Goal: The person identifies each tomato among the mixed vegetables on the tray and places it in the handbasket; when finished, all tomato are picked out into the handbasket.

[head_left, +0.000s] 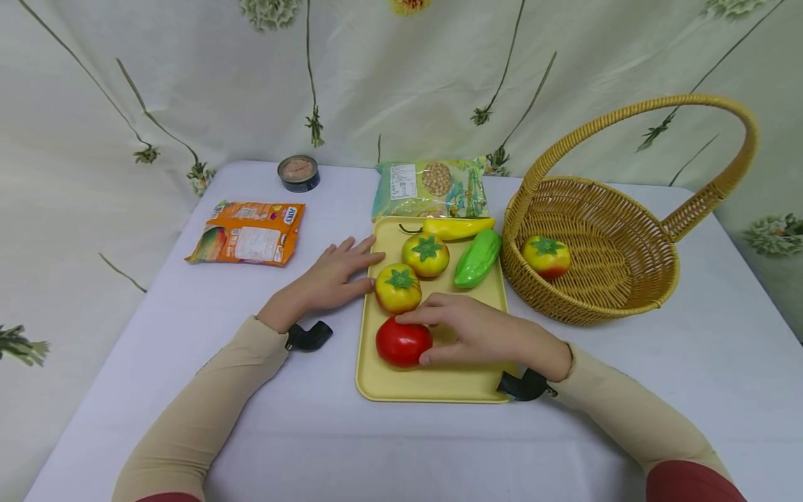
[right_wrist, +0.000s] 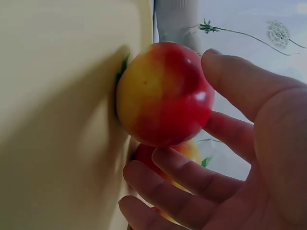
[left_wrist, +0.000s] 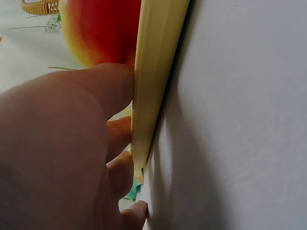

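Observation:
My right hand (head_left: 473,328) is around a red-and-yellow toy tomato (head_left: 401,343) on the yellow tray (head_left: 439,389), with thumb and fingers on opposite sides of it. In the right wrist view, the tomato (right_wrist: 165,96) lies with its green top against the tray. Fingers spread, my left hand (head_left: 332,275) rests at the tray's left rim; in the left wrist view its fingertips touch the rim (left_wrist: 156,72). Its thumb is close to a yellow toy tomato (head_left: 397,289). Behind that one sits another yellow tomato (head_left: 426,252), near a green vegetable (head_left: 478,258) and a yellow pepper (head_left: 461,228).
A wicker basket (head_left: 592,307) with a tall handle stands right of the tray and holds one tomato (head_left: 546,256). Behind the tray lies a green food bag (head_left: 433,188). An orange packet (head_left: 247,233) and a small can (head_left: 298,173) are at the left back.

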Tool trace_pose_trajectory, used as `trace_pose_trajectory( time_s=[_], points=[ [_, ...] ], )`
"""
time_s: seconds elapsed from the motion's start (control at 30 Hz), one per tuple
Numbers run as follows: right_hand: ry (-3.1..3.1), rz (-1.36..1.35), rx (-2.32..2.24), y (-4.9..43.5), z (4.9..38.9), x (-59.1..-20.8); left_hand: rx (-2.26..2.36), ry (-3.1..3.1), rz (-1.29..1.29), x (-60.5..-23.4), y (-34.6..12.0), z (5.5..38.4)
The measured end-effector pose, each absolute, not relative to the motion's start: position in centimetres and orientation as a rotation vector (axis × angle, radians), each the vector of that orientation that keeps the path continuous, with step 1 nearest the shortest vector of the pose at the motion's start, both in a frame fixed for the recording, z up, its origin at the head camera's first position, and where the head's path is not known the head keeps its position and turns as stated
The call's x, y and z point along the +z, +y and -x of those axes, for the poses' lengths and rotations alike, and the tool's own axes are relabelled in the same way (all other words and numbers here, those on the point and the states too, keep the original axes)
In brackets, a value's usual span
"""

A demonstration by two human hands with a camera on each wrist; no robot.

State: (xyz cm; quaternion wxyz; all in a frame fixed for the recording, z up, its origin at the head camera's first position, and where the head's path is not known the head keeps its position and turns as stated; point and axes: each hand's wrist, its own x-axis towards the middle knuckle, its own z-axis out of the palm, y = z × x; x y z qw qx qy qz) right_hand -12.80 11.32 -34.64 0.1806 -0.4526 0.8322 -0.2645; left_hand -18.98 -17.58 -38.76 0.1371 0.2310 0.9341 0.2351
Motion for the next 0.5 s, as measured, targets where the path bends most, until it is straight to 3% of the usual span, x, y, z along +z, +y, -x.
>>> trace_pose_trajectory(
  time_s=[0.5],
  points=[
    [2.295,1.193,-0.866,10.8,12.6,-35.6,0.693,2.703,-0.677,-39.0,-17.7,19.0]
  ],
)
